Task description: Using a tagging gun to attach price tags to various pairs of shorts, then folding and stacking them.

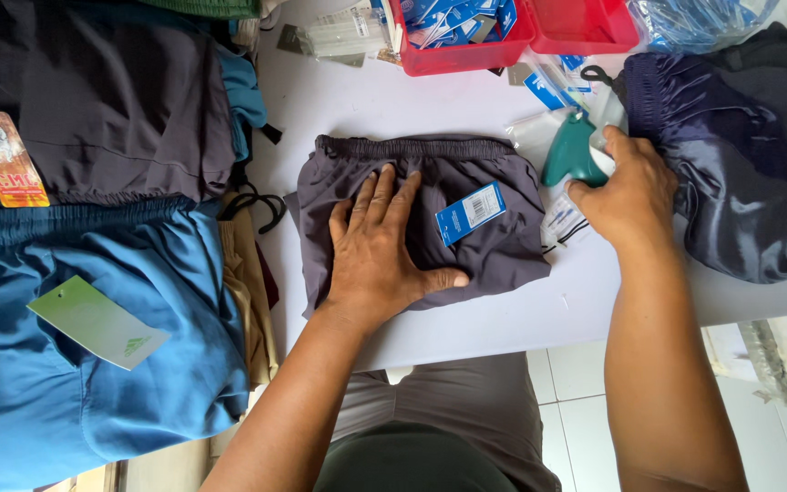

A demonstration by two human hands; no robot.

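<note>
Pressing flat and open, the left hand (380, 246) is holding the folded grey shorts (421, 219) in the middle of the white surface (466, 328). The right hand (626, 187) is closing around a green tagging tool (568, 150) just to the right. A blue tag (471, 211) is already sitting on the shorts, and more clothes are waiting on both sides.

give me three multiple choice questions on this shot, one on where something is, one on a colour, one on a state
1. Where does the left hand rest?
A. flat on the folded grey shorts
B. in a red bin
C. on the floor tiles

2. What colour is the tag on the grey shorts?
A. green
B. blue
C. orange

3. What is the right hand doing?
A. lying open on the table
B. holding a teal tool
C. holding up the blue shorts

Answers: 1 A, the palm and spread fingers lie on the fabric. 2 B, a blue tag with a white patch sits beside the thumb. 3 B, its fingers close on the tool at the shorts' right edge.
</note>
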